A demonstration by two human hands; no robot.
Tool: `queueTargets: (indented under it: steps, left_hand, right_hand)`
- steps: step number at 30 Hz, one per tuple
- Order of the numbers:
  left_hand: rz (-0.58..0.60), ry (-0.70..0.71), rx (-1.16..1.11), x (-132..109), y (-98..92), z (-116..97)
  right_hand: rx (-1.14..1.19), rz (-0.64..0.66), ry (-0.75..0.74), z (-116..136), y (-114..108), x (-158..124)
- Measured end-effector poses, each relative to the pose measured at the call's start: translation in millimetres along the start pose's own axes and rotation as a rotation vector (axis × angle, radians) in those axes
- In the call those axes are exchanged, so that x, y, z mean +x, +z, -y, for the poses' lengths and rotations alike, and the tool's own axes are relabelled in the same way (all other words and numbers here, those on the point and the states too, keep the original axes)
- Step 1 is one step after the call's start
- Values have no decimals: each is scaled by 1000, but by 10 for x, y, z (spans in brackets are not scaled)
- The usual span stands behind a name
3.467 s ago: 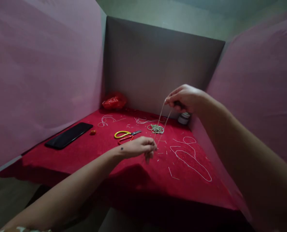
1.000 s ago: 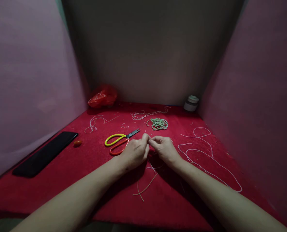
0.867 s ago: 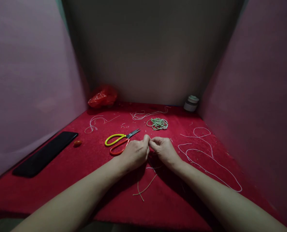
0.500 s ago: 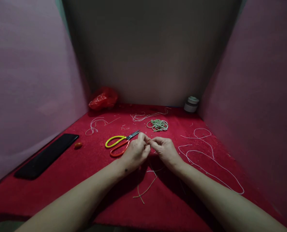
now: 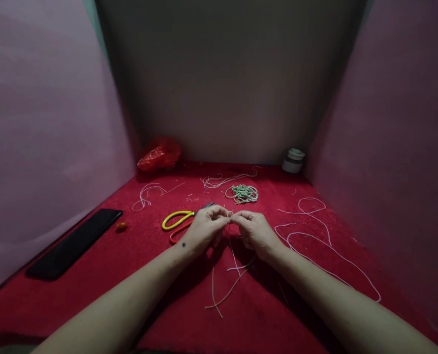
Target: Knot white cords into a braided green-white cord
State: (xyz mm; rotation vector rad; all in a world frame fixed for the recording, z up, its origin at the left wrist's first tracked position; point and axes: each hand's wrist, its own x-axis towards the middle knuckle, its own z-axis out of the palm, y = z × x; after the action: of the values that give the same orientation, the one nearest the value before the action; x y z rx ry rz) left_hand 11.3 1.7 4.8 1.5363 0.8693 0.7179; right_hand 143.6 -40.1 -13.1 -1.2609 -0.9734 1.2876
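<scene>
My left hand [image 5: 207,226] and my right hand [image 5: 254,231] meet fingertip to fingertip above the red cloth. Both pinch a thin cord [image 5: 230,215], which makes a small loop between the fingertips. Its loose ends, pale and tan, hang below the hands and trail over the cloth. Scissors [image 5: 178,220] with one yellow and one red handle lie beside my left hand, which partly covers the red handle and the blades. Just beyond my hands rests a tangled bundle of green and white braided cord [image 5: 244,193].
A long white cord [image 5: 329,250] curls at the right, with thinner cords [image 5: 226,180] at the back and cords [image 5: 143,196] at the left. A black flat object [image 5: 75,243], a small orange-red oval thing [image 5: 121,226], a red plastic bag [image 5: 160,155] and a lidded jar [image 5: 293,161] stand around. Partitions enclose three sides.
My left hand has turned, its fingers stretching more toward the right hand, and now covers more of the scissors. The small cord loop shows more clearly. The whole view has shifted slightly.
</scene>
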Motion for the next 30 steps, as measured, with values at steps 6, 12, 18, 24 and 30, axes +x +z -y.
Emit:
queueTargets:
  steps: [6,12,18,24,30]
  left_hand:
    - [-89,73,92,8,26,54]
    - [-153,335,360,57,-7,184]
    - [-127,71,130,32,-8,111]
    - [-86,-73,-156,37,-23,62]
    - [-50,-56,-405,90,-91,77]
  right_hand:
    - [98,53,85,4,-15,-2]
    - [103,60,111,7,-24,-5]
    - [97,125,63,4,-54,6]
    - [-70,63,-29,30,-86,16]
    - [-425,-15,-290,124,-284,141]
